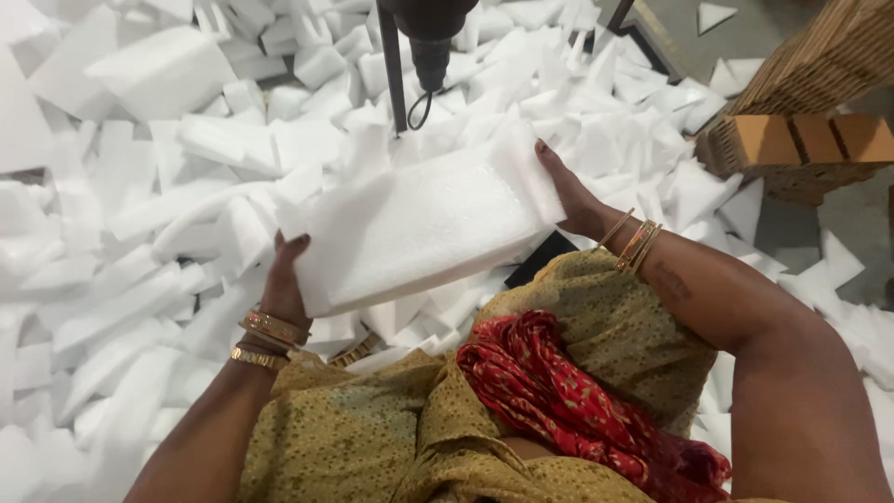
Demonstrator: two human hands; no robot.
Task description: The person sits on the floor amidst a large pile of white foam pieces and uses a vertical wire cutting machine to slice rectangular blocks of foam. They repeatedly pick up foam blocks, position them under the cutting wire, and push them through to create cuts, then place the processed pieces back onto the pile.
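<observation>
Both hands clamped on one white foam slab (419,228), held in mid-scene above the lap. Left hand (284,284) grips the near-left short end, fingers curled over the edge. Right hand (568,191) presses flat on the far-right short end. Hands well apart, one per end.

Slab long axis runs near-left to far-right, right end tilted up and away. Broad face up toward the camera. Long edges look straight, corners square.

Drill head (430,37) hangs at top centre, just beyond the slab's far edge, with a thin dark rod (394,70) beside it on the left. Cannot tell if either touches the slab.

Foam offcuts (140,214) piled all over left, far and right; no bare floor near the slab. Stacked cardboard pieces (801,140) far right, well apart from the right hand. Small dark flat thing (545,256) under the slab's near-right corner, mostly hidden. Yellow dress and red cloth (559,391) close under the near edge.
</observation>
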